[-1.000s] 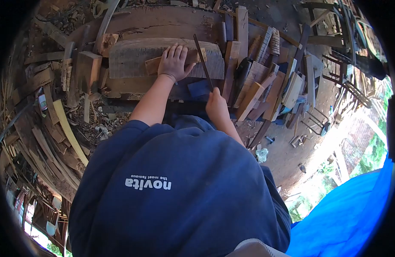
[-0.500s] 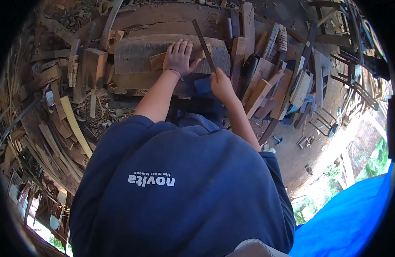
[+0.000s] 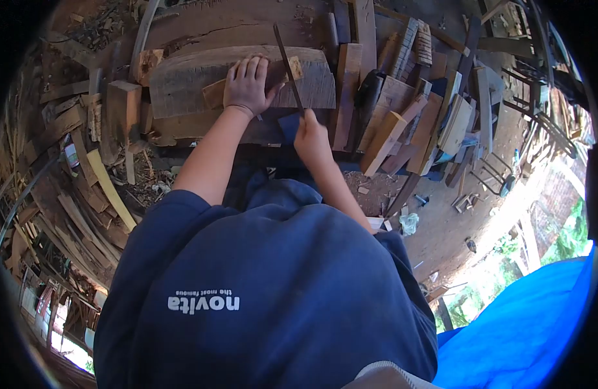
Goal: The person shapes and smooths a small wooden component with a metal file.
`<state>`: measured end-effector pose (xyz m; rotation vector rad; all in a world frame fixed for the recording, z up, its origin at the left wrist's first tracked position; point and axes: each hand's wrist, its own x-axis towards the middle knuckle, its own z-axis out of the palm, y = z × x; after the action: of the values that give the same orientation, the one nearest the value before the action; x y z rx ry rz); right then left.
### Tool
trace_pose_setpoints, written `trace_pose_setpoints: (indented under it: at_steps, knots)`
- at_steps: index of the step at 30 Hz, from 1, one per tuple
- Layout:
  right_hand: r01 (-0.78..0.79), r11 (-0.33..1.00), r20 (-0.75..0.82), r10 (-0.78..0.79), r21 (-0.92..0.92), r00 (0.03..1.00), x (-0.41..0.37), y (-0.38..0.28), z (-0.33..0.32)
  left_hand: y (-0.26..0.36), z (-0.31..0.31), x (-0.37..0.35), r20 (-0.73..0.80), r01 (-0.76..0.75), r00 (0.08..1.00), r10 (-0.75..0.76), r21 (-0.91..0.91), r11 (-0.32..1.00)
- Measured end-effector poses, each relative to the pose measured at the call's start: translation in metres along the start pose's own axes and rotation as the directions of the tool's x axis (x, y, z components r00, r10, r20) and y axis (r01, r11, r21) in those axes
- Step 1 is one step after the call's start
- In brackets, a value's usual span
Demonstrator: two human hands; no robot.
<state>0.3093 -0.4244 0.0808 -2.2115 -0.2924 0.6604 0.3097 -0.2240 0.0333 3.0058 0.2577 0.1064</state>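
Observation:
My left hand (image 3: 246,84) lies over a short strip of wood (image 3: 215,93), fingers across its far side and thumb on the near side. The strip rests at a slant on a broad, weathered grey board (image 3: 176,81). In my closed right hand (image 3: 312,137) is the near end of a long, narrow dark metal blade (image 3: 286,58). It points away from me and crosses the strip near its lighter right end (image 3: 295,67). What the right fingers wrap is hidden. A small dark blue piece (image 3: 288,126) shows between my wrists.
An upright wooden block (image 3: 124,107) stands left of the board. Many offcuts and beams, among them a light block (image 3: 383,142), are piled to the right. Long slats (image 3: 79,217) lie at the left. A blue tarp (image 3: 519,324) hangs at lower right.
The view has shifted, so the board and both hands appear farther left. My right hand sits slightly nearer my body, with the blade still across the strip. The left hand keeps its place on the wood.

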Motion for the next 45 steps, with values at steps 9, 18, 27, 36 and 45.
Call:
trace_pose_setpoints:
  at_steps: [9,18,27,36,45]
  knots:
    - [-0.055,0.984,0.0,0.056,-0.167,0.998,-0.053,0.029,-0.007,-0.004,0.0,0.001,-0.026,-0.065,0.997,0.066,0.031,0.997]
    - [-0.147,0.984,-0.025,0.145,-0.097,0.989,-0.039,0.025,0.009,-0.004,0.004,0.001,-0.006,-0.07,0.998,0.07,0.024,0.997]
    - [-0.063,0.997,-0.047,0.061,-0.049,0.997,0.031,-0.015,0.014,-0.004,0.006,0.0,0.01,-0.077,0.997,0.077,0.073,0.994]
    - [-0.298,0.942,0.036,0.306,-0.153,0.951,-0.034,-0.046,-0.041,-0.007,0.011,0.005,-0.138,-0.139,0.98,0.14,0.019,0.99]
    - [-0.281,0.934,0.094,0.307,-0.219,0.947,-0.024,-0.049,-0.038,-0.004,0.005,0.002,-0.114,-0.098,0.989,0.099,0.021,0.995]
